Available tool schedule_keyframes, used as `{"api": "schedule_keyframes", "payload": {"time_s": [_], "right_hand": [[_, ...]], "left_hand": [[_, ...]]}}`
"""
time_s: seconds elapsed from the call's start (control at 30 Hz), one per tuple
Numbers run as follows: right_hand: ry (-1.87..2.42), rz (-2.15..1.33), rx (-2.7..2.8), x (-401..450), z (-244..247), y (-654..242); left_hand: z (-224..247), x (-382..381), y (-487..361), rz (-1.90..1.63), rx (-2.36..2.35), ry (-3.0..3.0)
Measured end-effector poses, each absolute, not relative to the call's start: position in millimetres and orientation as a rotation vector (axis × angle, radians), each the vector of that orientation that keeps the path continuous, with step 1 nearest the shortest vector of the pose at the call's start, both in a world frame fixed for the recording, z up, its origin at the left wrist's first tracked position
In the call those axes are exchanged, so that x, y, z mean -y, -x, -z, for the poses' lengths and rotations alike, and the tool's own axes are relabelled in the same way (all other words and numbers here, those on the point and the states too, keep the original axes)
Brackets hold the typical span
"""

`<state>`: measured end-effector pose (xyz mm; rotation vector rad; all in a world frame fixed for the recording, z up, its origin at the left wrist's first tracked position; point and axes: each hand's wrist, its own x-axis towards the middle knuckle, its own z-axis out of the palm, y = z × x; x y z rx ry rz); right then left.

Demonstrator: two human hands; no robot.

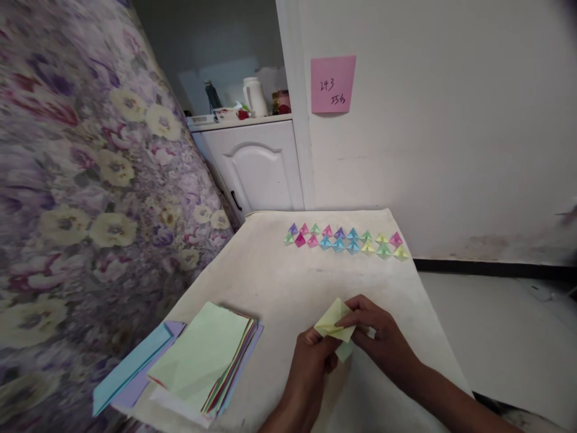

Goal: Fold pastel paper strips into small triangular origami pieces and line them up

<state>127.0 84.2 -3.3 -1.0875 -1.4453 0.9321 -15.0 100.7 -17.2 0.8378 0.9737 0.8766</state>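
A partly folded pale yellow sheet of origami paper (334, 317) is held above the near part of the table, between both hands. My left hand (315, 352) pinches its lower left edge, thumb on the near side. From the right, my right hand (376, 328) grips the other edge with its fingers over the top. Below the sheet a paler flap (344, 350) pokes out; whether it belongs to the same piece I cannot tell. Farther back lie two rows of small folded paper pieces (338, 245) in purple, pink, green, blue and yellow.
A stack of coloured paper (202, 355) with light green on top lies at the table's left. Beside it are folded blue sheets (130, 367) over purple ones. A floral curtain (112, 198) hangs along the left; a white cabinet (265, 165) and wall stand behind the cloth-covered table (252, 270).
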Motion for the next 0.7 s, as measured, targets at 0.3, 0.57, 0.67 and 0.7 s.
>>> {"api": "schedule_keyframes", "payload": {"time_s": [0.3,0.57,0.67,0.7], "right_hand": [[1.117,-0.978,1.399,-87.6,2.6,-131.3],[0.959,-0.984,1.539,-87.8,-2.3,-136.2],[0.930,-0.956,1.601,-86.9,-2.5,-136.9],[0.927,-0.941,1.612,-86.7,-2.4,-137.3]], "left_hand": [[11.6,-99.5,16.6,-0.860,-0.902,-0.843],[9.6,-99.6,17.3,-0.847,-0.858,-0.896],[6.4,-99.3,18.3,-0.843,-0.811,-0.878],[5.3,-99.4,19.0,-0.837,-0.793,-0.866]]}}
